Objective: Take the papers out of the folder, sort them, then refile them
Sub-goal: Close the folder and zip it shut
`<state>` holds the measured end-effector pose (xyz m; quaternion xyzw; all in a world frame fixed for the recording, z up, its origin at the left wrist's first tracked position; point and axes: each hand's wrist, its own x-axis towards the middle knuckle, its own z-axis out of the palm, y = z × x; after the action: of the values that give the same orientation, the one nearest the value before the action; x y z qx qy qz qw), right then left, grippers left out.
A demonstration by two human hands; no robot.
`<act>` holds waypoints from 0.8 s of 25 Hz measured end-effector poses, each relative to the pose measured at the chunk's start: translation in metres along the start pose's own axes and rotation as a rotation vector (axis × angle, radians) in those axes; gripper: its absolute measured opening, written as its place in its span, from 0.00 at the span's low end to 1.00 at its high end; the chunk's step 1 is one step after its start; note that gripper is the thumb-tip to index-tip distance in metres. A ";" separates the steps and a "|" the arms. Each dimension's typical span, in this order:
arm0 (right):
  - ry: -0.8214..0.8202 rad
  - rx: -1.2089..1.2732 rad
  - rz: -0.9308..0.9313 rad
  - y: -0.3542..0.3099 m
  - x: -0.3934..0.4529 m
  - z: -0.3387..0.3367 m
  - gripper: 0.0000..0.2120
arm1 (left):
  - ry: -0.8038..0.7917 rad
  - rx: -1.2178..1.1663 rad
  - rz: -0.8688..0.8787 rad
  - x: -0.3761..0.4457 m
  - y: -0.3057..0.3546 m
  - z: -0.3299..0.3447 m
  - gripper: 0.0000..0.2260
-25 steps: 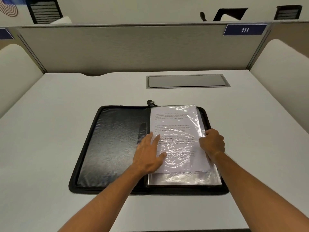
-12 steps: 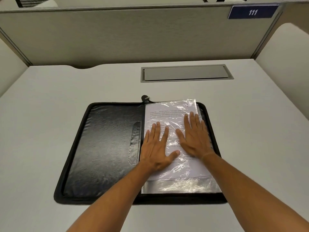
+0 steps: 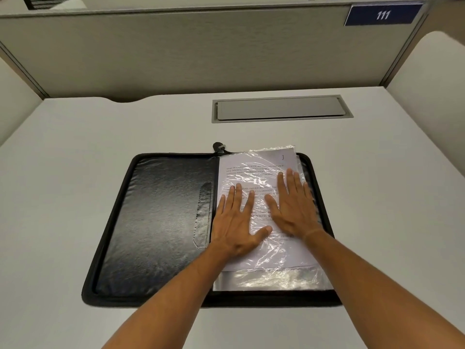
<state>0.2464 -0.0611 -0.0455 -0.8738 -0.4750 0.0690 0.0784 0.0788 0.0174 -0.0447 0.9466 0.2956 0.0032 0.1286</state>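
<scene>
White desk (image 3: 75, 172), open black folder (image 3: 156, 222), left hand (image 3: 239, 222) and right hand (image 3: 294, 207) spread flat on sleeved papers (image 3: 259, 170)

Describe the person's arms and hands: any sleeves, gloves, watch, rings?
Both forearms are bare right to the frame's lower edge; no sleeve shows. The left hand and right hand wear no gloves. No watch, wristband or ring is visible on either.

The left hand (image 3: 237, 222) and right hand (image 3: 293, 205) cover the middle lines of the white printed sheet in its crinkled clear plastic sleeve (image 3: 259, 172); the visible print is too small to read. Both forearms cover part of the open black zip folder (image 3: 156, 222) and are cut off at the bottom edge. The sheets beneath the top sleeve are hidden.
</scene>
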 end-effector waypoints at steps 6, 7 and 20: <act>0.075 0.015 0.037 0.006 -0.012 -0.016 0.41 | 0.042 -0.075 -0.125 -0.011 -0.038 -0.017 0.45; 0.092 0.025 0.067 0.009 -0.016 -0.017 0.41 | 0.053 -0.061 -0.178 -0.017 -0.051 -0.022 0.44; 0.107 0.082 0.439 0.020 -0.040 -0.029 0.25 | 0.249 -0.049 -0.807 -0.086 -0.191 -0.072 0.28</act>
<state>0.2469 -0.1075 -0.0196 -0.9547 -0.2653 0.0573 0.1221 -0.1048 0.1381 -0.0162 0.7439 0.6557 0.0742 0.1053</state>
